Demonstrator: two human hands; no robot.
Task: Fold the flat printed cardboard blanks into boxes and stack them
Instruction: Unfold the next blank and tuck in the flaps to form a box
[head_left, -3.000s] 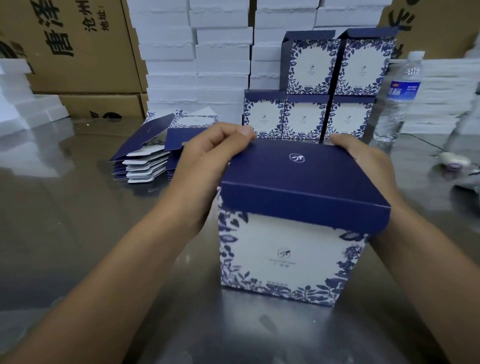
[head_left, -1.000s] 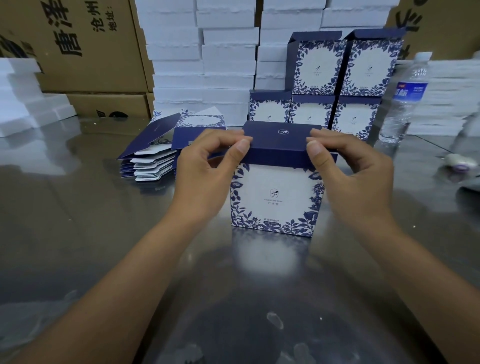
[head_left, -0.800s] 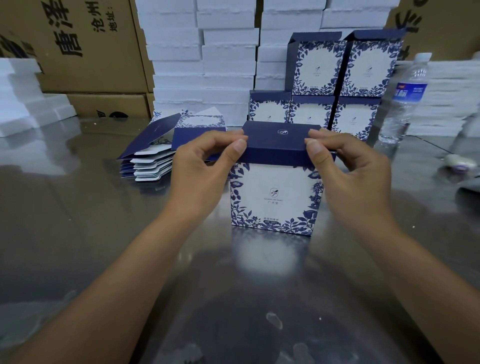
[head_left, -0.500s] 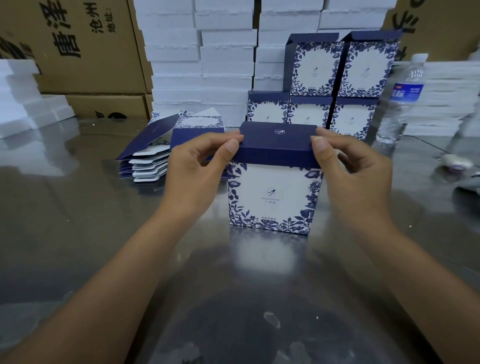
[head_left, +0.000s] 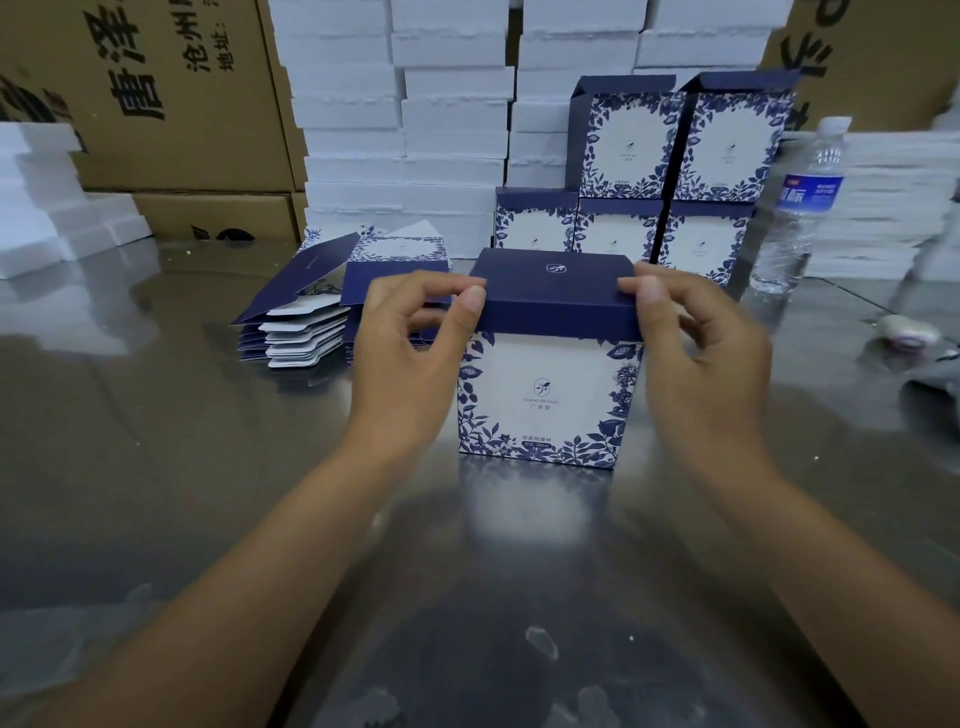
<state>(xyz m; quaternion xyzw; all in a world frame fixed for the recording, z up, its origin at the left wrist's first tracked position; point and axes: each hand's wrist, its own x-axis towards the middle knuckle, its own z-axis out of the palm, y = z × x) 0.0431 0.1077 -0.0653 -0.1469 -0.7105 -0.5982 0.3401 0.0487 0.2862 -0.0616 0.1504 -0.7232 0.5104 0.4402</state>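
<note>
A folded box (head_left: 545, 400), white with blue leaf print and a navy lid, stands upright on the shiny metal table (head_left: 156, 467). My left hand (head_left: 410, 358) pinches the lid's left front corner between thumb and fingers. My right hand (head_left: 701, 353) pinches the right front corner the same way. Behind the box, several finished boxes (head_left: 680, 171) stand stacked in two rows. A pile of flat printed blanks (head_left: 322, 306) lies to the left, behind my left hand.
A water bottle (head_left: 795, 208) stands at the right of the stack. White foam slabs (head_left: 405, 114) and brown cartons (head_left: 171, 93) fill the back. More foam (head_left: 47, 197) lies at the far left. A small white object (head_left: 906, 330) rests at the right edge.
The box went from close and tilted to standing farther out on the table. Over the last second both hands stay pinching the lid's front corners, shifting slightly.
</note>
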